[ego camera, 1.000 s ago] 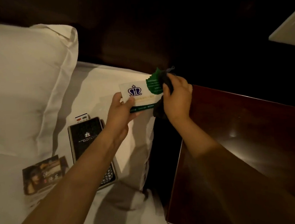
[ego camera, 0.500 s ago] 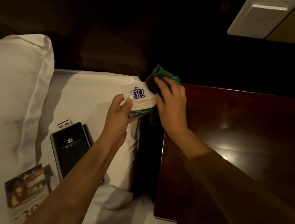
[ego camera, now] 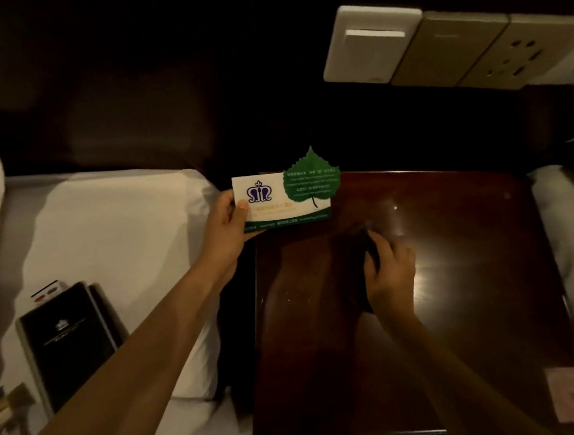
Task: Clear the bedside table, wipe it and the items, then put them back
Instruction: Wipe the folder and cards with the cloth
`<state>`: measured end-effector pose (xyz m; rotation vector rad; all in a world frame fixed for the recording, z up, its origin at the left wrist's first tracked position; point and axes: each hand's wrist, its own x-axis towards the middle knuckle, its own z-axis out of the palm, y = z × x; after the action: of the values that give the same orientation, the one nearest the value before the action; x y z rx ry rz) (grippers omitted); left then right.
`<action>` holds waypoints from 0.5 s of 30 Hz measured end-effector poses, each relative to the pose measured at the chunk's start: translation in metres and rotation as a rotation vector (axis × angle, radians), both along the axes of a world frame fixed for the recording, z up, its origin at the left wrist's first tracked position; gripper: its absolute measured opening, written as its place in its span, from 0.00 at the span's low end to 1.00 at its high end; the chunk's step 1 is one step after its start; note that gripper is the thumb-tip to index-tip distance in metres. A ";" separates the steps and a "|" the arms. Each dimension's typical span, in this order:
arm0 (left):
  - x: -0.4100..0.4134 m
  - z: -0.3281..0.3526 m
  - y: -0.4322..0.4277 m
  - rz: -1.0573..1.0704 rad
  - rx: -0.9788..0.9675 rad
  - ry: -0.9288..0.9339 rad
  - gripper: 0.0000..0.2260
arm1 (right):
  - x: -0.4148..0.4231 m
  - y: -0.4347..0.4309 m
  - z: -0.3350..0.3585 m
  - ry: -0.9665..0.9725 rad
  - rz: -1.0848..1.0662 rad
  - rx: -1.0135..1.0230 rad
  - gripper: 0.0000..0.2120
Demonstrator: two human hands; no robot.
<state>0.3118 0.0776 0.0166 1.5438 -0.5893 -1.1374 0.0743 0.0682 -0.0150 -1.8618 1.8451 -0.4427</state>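
Left hand (ego camera: 226, 222): pinching the card (ego camera: 279, 197) by its left end, over the tabletop's back-left corner.
Right hand (ego camera: 391, 274): closed on a dark cloth (ego camera: 370, 250), pressed to the tabletop (ego camera: 474, 305).
Bed (ego camera: 115, 231): black folder (ego camera: 67, 341) lying on the sheet.

The bed (ego camera: 109, 252) lies left of the bedside table (ego camera: 457, 307), with a folder (ego camera: 67, 344) on it.

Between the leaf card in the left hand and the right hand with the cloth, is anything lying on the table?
No. In the head view, only bare tabletop separates the leaf card in the left hand from the right hand pressing the dark cloth.
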 end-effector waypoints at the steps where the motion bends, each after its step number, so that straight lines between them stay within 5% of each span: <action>1: -0.002 -0.005 -0.005 -0.017 0.005 -0.006 0.10 | -0.007 0.009 -0.005 0.027 0.026 -0.006 0.19; 10: -0.015 -0.045 -0.037 0.003 0.071 0.044 0.08 | -0.012 0.037 -0.020 0.220 0.035 0.117 0.19; 13: -0.014 -0.052 -0.048 -0.002 0.078 0.015 0.09 | 0.000 -0.003 -0.012 -0.037 -0.018 0.039 0.19; 15: -0.012 -0.053 -0.056 -0.003 0.074 0.013 0.11 | 0.014 -0.042 -0.005 -0.299 -0.037 0.163 0.23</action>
<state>0.2997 0.0213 -0.0367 1.5977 -0.5462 -1.1822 0.0881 0.0264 -0.0199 -1.5622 1.6645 -0.5345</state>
